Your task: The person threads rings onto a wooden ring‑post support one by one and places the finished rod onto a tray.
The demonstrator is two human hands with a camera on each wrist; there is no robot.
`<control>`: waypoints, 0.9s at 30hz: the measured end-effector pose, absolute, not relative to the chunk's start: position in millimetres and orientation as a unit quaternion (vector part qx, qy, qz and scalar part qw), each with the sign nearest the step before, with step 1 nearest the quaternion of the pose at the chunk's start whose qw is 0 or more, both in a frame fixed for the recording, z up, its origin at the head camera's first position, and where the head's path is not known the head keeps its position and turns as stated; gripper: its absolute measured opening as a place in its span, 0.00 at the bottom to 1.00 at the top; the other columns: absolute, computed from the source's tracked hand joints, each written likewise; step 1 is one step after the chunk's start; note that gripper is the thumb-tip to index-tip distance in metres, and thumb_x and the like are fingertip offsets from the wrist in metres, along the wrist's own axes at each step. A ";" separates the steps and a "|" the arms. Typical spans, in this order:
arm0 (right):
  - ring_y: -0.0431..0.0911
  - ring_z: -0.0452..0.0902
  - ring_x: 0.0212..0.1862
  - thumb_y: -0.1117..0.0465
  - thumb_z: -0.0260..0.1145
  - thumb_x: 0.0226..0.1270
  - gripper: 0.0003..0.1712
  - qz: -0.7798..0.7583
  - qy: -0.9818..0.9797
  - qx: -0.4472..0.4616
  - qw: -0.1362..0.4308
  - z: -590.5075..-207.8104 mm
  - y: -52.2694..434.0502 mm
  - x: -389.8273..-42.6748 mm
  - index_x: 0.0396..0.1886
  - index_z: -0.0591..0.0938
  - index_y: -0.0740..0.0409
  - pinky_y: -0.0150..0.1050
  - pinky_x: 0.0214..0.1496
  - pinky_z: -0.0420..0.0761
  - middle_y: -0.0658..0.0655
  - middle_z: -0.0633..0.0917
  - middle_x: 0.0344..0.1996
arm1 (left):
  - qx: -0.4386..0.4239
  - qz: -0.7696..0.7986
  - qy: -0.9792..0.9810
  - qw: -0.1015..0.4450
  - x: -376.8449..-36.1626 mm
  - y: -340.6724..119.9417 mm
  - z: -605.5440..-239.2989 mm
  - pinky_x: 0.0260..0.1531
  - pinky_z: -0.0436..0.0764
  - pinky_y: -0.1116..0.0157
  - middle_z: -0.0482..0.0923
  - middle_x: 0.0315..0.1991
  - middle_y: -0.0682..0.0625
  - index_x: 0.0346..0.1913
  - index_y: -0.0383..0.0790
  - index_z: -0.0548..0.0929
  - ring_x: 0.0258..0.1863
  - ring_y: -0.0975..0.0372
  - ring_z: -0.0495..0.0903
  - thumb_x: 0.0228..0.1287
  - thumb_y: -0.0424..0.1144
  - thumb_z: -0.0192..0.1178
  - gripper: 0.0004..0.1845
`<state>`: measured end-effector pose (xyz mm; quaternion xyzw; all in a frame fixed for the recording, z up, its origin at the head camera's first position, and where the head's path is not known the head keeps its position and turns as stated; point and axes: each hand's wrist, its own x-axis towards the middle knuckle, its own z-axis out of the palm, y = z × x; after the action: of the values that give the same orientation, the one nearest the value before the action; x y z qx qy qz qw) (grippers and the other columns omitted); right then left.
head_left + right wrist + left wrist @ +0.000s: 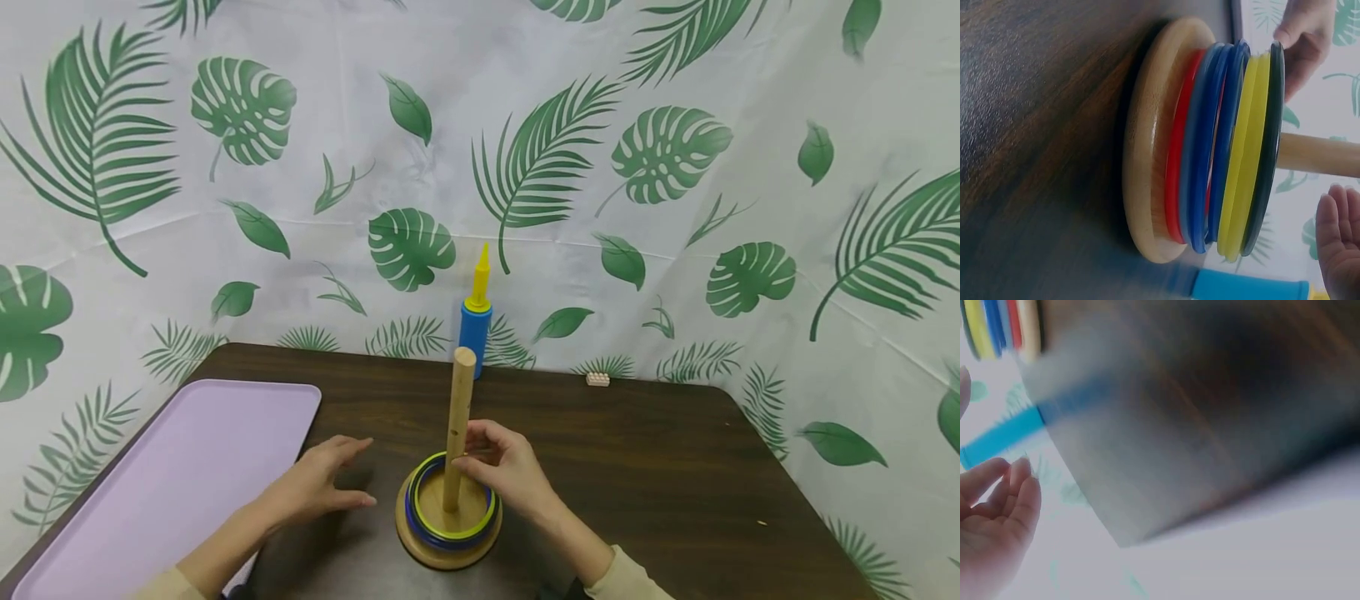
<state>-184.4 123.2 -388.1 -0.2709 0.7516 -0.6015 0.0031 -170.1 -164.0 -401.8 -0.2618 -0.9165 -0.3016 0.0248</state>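
A round wooden base (438,557) with an upright wooden peg (459,417) stands near the table's front. Stacked round the peg are several flat rings, among them a red ring (1179,156), a blue ring (1207,150), a yellow ring (1249,156) and a dark green ring (1272,150). To the left of the stack my left hand (322,479) hovers, thumb and fingers spread, holding nothing. My right hand (510,467) is beside the peg above the rings' right edge, its fingers loosely bent. In the right wrist view its fingers (1330,231) are apart from the rings.
A lilac tray (217,433) covers the table's left side. Behind the peg, at the back edge, stands a blue hand pump (474,329) with a yellow nozzle. A small pale studded block (597,379) lies at the back right. A leaf-print sheet (337,125) hangs behind the table.
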 end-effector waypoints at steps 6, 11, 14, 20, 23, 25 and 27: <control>0.39 0.82 0.40 0.69 0.67 0.58 0.15 -0.592 0.750 -0.294 -0.014 -387.6 120.0 -183.1 0.45 0.80 0.69 0.37 0.42 0.83 0.68 0.84 0.38 | -0.201 -0.298 -0.927 0.108 -175.8 -199.6 -400.2 0.38 0.79 0.52 0.77 0.48 0.35 0.56 0.25 0.74 0.41 0.49 0.80 0.45 0.47 0.73 0.38; 0.40 0.82 0.38 0.67 0.67 0.58 0.13 -0.583 0.752 -0.305 -0.033 -387.0 118.9 -182.2 0.43 0.81 0.68 0.34 0.37 0.83 0.66 0.85 0.35 | -0.161 -0.272 -0.935 0.161 -179.7 -235.2 -406.9 0.37 0.78 0.49 0.78 0.46 0.32 0.53 0.23 0.76 0.39 0.46 0.81 0.42 0.42 0.74 0.36; 0.39 0.82 0.37 0.67 0.67 0.58 0.12 -0.577 0.755 -0.307 -0.044 -387.7 119.1 -182.0 0.43 0.82 0.67 0.34 0.35 0.82 0.65 0.85 0.34 | -0.133 -0.256 -0.944 0.159 -180.5 -257.3 -410.3 0.37 0.77 0.47 0.77 0.46 0.28 0.53 0.22 0.76 0.38 0.44 0.80 0.42 0.42 0.74 0.36; 0.37 0.81 0.36 0.67 0.67 0.58 0.12 -0.572 0.759 -0.306 -0.058 -388.1 120.5 -180.4 0.43 0.82 0.66 0.35 0.34 0.83 0.64 0.85 0.33 | -0.078 -0.240 -0.960 0.119 -180.6 -300.8 -411.5 0.40 0.74 0.42 0.70 0.49 0.19 0.54 0.15 0.71 0.41 0.35 0.76 0.48 0.44 0.71 0.38; 0.39 0.82 0.36 0.67 0.67 0.58 0.13 -0.572 0.760 -0.301 -0.063 -387.0 122.3 -179.2 0.44 0.82 0.67 0.36 0.36 0.83 0.64 0.85 0.34 | -0.062 -0.221 -0.966 0.117 -181.1 -320.0 -412.5 0.42 0.72 0.39 0.68 0.49 0.17 0.53 0.13 0.69 0.44 0.31 0.72 0.50 0.45 0.69 0.39; 0.40 0.82 0.35 0.67 0.67 0.58 0.14 -0.574 0.761 -0.296 -0.068 -385.8 124.0 -178.5 0.44 0.82 0.67 0.35 0.36 0.83 0.64 0.85 0.33 | -0.049 -0.208 -0.970 0.120 -181.0 -331.5 -414.3 0.45 0.70 0.38 0.66 0.49 0.16 0.53 0.12 0.69 0.46 0.29 0.69 0.51 0.46 0.69 0.40; 0.39 0.82 0.35 0.67 0.67 0.58 0.14 -0.575 0.762 -0.289 -0.072 -383.7 126.0 -177.7 0.45 0.82 0.67 0.35 0.36 0.83 0.64 0.85 0.33 | -0.032 -0.201 -0.971 0.123 -180.3 -341.5 -417.5 0.45 0.67 0.36 0.65 0.49 0.15 0.53 0.12 0.68 0.47 0.28 0.66 0.51 0.47 0.69 0.40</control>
<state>-177.7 126.0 -383.7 -0.2890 0.7616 -0.5755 -0.0725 -180.3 -341.5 -417.5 -0.0319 -0.9713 -0.2011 0.1228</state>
